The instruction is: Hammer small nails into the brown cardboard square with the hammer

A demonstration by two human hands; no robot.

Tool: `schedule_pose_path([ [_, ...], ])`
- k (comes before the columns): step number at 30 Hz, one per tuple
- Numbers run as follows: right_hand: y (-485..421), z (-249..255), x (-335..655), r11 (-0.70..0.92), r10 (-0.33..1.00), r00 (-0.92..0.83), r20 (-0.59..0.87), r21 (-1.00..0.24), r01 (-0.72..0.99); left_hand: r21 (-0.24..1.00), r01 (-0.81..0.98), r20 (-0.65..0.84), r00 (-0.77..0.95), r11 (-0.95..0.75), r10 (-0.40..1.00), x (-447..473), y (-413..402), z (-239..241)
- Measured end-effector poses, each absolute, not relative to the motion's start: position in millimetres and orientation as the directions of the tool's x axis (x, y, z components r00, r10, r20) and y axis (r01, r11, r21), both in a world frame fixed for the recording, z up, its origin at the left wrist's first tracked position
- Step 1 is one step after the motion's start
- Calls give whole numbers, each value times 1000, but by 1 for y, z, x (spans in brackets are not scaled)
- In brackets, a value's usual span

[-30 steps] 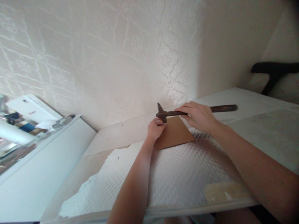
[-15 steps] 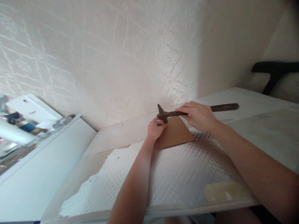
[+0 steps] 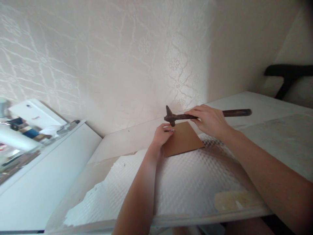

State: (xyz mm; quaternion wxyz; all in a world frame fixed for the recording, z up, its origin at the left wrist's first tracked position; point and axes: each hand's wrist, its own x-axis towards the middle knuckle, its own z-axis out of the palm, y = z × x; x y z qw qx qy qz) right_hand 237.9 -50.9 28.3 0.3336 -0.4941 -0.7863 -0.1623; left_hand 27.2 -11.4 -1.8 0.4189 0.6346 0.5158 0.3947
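Note:
A dark, rusty hammer (image 3: 234, 113) is held level just above a brown cardboard sheet (image 3: 184, 140) that lies on a white textured mat (image 3: 190, 186). My right hand (image 3: 207, 120) is wrapped round the hammer's handle close to the head. The hammer's head (image 3: 169, 118) hangs slightly above my left hand (image 3: 161, 134). That hand's fingers are pinched together at the cardboard's far left corner, on something small that I cannot make out.
The mat covers a pale table (image 3: 276, 130) pushed against a patterned wall. A white cabinet (image 3: 44, 163) with clutter on top stands to the left. A dark chair back (image 3: 288, 73) shows at the far right. A beige patch (image 3: 234, 200) lies near the table's front edge.
The hammer's head has risen a little, away from my left hand's fingertips. The left hand stays pinched at the cardboard's corner.

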Motion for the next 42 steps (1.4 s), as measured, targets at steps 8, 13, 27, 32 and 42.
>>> schedule_pose_path([
  [8, -51, 28, 236, 467, 674, -309, 671, -63, 882, 957, 275, 52, 162, -95, 986, 27, -12, 1],
  [13, -52, 29, 236, 479, 688, -327, 649, -67, 875, 941, 318, 79, 132, -117, 988, 28, -12, 2],
  [27, -52, 28, 238, 453, 679, -306, 667, -52, 890, 937, 346, 22, 64, -42, 998, 31, -18, 7],
  [32, -51, 28, 237, 468, 665, -311, 679, -55, 882, 937, 342, 44, 69, -65, 997, 28, -14, 0],
  [42, -52, 29, 237, 458, 653, -296, 697, -52, 887, 926, 355, 94, 107, -127, 990, 26, -11, -7],
])
